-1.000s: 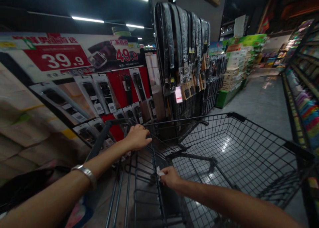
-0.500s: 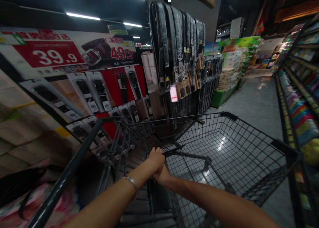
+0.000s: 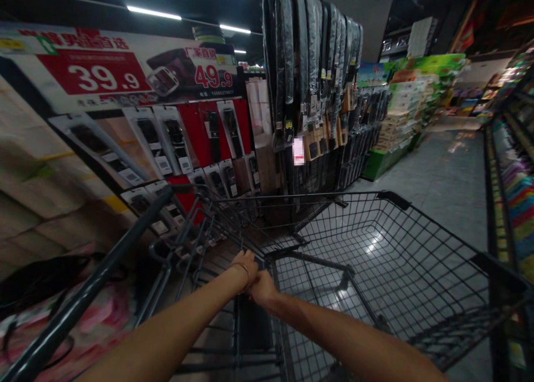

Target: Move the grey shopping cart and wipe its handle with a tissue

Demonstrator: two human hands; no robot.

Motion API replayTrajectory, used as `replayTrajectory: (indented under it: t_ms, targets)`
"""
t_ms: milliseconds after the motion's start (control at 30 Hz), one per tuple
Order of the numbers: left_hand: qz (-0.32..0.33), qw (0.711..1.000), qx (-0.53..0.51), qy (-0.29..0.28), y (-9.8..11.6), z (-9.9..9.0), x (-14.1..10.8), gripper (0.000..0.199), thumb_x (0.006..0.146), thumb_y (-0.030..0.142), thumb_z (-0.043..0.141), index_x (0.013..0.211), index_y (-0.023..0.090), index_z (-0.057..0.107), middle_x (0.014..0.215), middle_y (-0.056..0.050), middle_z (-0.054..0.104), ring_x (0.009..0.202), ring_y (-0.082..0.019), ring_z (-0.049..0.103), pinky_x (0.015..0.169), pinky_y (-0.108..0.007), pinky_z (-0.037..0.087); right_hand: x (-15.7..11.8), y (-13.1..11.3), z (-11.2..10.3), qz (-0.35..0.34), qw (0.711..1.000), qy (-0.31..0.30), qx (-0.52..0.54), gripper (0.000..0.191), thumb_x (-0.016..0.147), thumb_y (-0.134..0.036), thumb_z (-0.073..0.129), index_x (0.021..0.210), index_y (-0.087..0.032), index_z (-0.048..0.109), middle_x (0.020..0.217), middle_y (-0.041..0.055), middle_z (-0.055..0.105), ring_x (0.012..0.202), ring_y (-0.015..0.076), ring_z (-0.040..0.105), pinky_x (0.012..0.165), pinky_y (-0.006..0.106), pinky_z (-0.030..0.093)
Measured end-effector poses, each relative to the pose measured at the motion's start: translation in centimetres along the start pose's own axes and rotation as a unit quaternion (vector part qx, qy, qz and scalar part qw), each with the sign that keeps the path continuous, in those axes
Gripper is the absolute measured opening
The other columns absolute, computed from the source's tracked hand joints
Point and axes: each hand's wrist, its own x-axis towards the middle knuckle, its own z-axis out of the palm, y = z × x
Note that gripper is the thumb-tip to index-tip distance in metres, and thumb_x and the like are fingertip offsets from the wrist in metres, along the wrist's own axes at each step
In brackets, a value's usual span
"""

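A black wire shopping cart [image 3: 346, 196] fills the lower middle of the view, with its basket stretching to the right. My left hand [image 3: 246, 261], a thin bracelet at its wrist, has its fingers bent over the cart's inner frame near the dark seat panel [image 3: 254, 326]. Right beside it, my right hand [image 3: 263, 287] is closed on the same part. Both hands touch or nearly touch, and the exact piece in their grip is hidden beneath them. The cart's push handle [image 3: 104, 282] runs diagonally at the left, with neither hand on it.
A rack of packaged belts [image 3: 173, 137] under a price sign [image 3: 100, 79] stands at the left. Wrapped belts [image 3: 311, 48] hang in the middle. Stacked goods [image 3: 404, 104] line the aisle floor [image 3: 450, 165], with shelves [image 3: 519, 193] at the far right. Pink items [image 3: 95, 321] lie lower left.
Both hands have shifted left, with the dark seat panel beneath them. The belt racks and the basket's far end now appear farther right in the view.
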Motion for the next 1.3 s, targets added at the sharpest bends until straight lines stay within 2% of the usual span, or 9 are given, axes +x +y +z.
replayTrajectory:
  t_ms: [167,333,400,467,600,767,833,1000,1300]
  targets:
    - [-0.020,0.999,-0.001,-0.033,-1.6,2.6,-0.3,0.058,0.055,0.018,0.078,0.111,0.009,0.065,0.134,-0.027,0.050,0.130,-0.035,0.041,0.106,-0.045,0.029,-1.0,0.4,0.0,0.031,0.999,-0.022,-0.036,0.017,0.066,-0.004,0.052,0.063,-0.016,0.064,0.059,-0.0035,0.059,0.054,0.0109,0.052,0.051,0.020,0.037]
    - [-0.041,0.999,0.001,0.010,-1.3,3.6,0.2,0.030,0.074,0.027,0.065,0.098,0.011,0.069,0.114,-0.023,0.064,0.115,-0.034,0.051,0.096,-0.045,0.035,-1.0,-0.5,-2.5,-0.081,0.973,-0.062,-0.207,0.028,0.064,0.001,0.047,0.064,-0.018,0.068,0.069,0.0002,0.066,0.073,0.0169,0.062,0.063,0.023,0.040]
    - [-0.047,0.998,-0.015,0.049,-1.0,2.4,1.1,0.024,0.081,0.025,0.055,0.094,0.011,0.069,0.103,-0.020,0.066,0.104,-0.031,0.055,0.087,-0.042,0.040,-0.4,-1.7,-4.5,-0.114,0.950,-0.007,-0.290,0.026,0.064,-0.001,0.048,0.067,-0.018,0.068,0.076,0.0038,0.066,0.077,0.0185,0.061,0.067,0.024,0.041]
    - [-0.036,0.990,-0.022,0.134,-1.0,0.3,2.0,0.024,0.084,0.019,0.047,0.096,0.011,0.066,0.099,-0.018,0.065,0.098,-0.028,0.056,0.083,-0.040,0.042,0.3,-3.5,-6.9,-0.140,0.928,0.057,-0.341,0.024,0.067,-0.003,0.050,0.071,-0.017,0.069,0.080,0.0060,0.063,0.077,0.0186,0.059,0.069,0.026,0.042]
    - [0.045,0.956,-0.009,0.289,-2.1,-4.3,3.5,0.030,0.087,0.013,0.035,0.104,0.013,0.060,0.102,-0.015,0.059,0.101,-0.026,0.051,0.089,-0.041,0.041,1.8,-8.3,-11.7,-0.283,0.880,0.191,-0.329,0.022,0.073,-0.007,0.049,0.080,-0.017,0.067,0.085,0.0052,0.057,0.078,0.0167,0.056,0.073,0.027,0.044]
    - [0.012,0.917,-0.041,0.396,-3.5,-5.9,5.5,0.053,0.084,0.014,0.038,0.137,0.013,0.038,0.130,-0.015,0.047,0.126,-0.028,0.035,0.112,-0.045,0.021,3.7,-12.4,-15.6,-0.449,0.763,0.317,-0.341,0.025,0.076,-0.006,0.047,0.086,-0.017,0.067,0.096,0.0101,0.059,0.095,0.0226,0.054,0.086,0.037,0.047]
    - [-0.024,0.920,-0.050,0.389,-3.7,-5.4,6.5,0.057,0.082,0.015,0.042,0.139,0.010,0.036,0.133,-0.017,0.045,0.129,-0.029,0.033,0.114,-0.046,0.016,4.4,-12.3,-16.3,-0.470,0.735,0.314,-0.375,0.030,0.079,-0.005,0.044,0.093,-0.017,0.068,0.103,0.0110,0.062,0.103,0.0238,0.053,0.094,0.041,0.045]
    - [-0.073,0.923,-0.080,0.369,-3.9,-4.6,7.9,0.052,0.088,0.030,0.041,0.135,0.008,0.041,0.118,-0.018,0.052,0.113,-0.030,0.044,0.105,-0.046,0.026,6.1,-10.1,-16.8,-0.455,0.725,0.243,-0.456,0.037,0.089,-0.006,0.035,0.113,-0.013,0.063,0.113,0.0141,0.064,0.108,0.0219,0.056,0.098,0.040,0.043]
    - [-0.073,0.927,-0.057,0.364,-7.8,-4.8,8.7,0.038,0.096,0.034,0.030,0.114,0.017,0.059,0.090,-0.010,0.061,0.090,-0.023,0.053,0.077,-0.034,0.037,8.2,-12.1,-16.5,-0.455,0.679,0.183,-0.546,0.033,0.092,-0.006,0.037,0.105,-0.017,0.066,0.092,0.0064,0.070,0.087,0.0173,0.062,0.100,0.038,0.040]
